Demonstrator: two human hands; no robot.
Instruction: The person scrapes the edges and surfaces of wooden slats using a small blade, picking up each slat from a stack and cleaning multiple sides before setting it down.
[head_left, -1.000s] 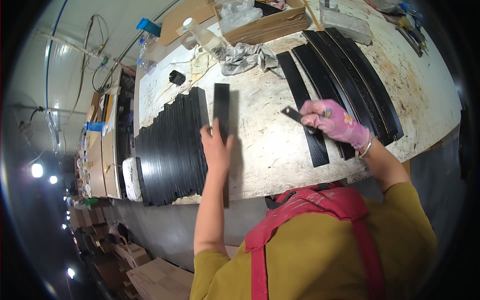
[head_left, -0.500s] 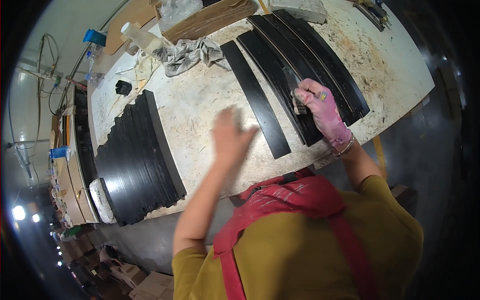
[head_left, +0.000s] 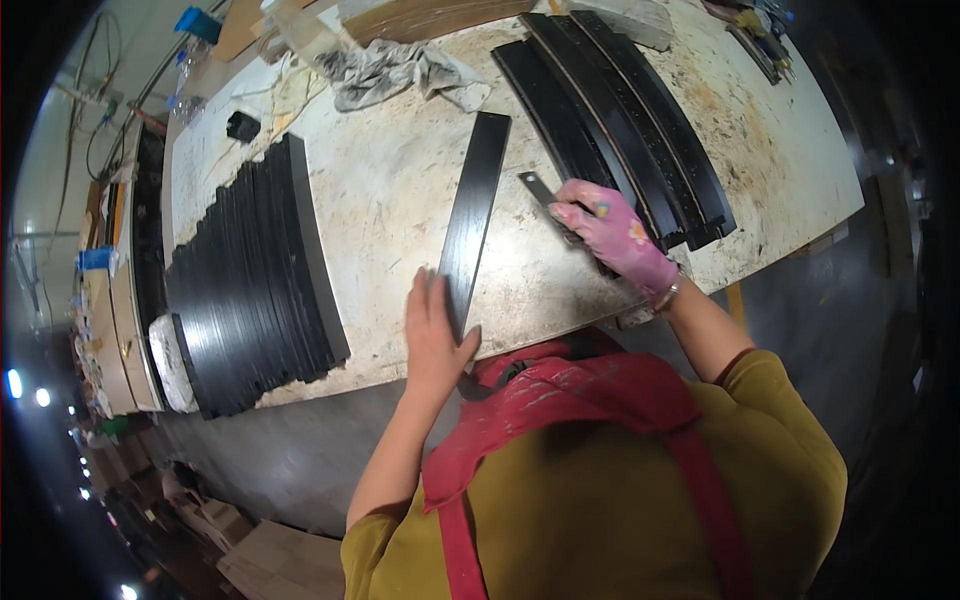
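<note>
My bare left hand (head_left: 435,335) grips the near end of a long, flat black strip (head_left: 473,205), with its thumb on one side and its fingers on the other. The strip lies slantwise on the white table. My right hand (head_left: 615,230), in a pink patterned glove, is closed round a small brush (head_left: 538,188). Its dark flat handle, with a hole at the tip, sticks out toward the strip, while the bristles are hidden now. Under and beyond that hand lie several more black strips (head_left: 620,120), side by side.
A row of many black strips (head_left: 245,280) stands packed at the left, with a white block (head_left: 172,362) against its end. A grey rag (head_left: 400,75), a small black cup (head_left: 242,126) and a cardboard box (head_left: 430,15) are at the back. Tools (head_left: 757,45) lie far right.
My left hand has come down and taken hold of the single strip, which has swung round and shifted left. My right hand has moved slightly left and nearer, with the brush turned.
</note>
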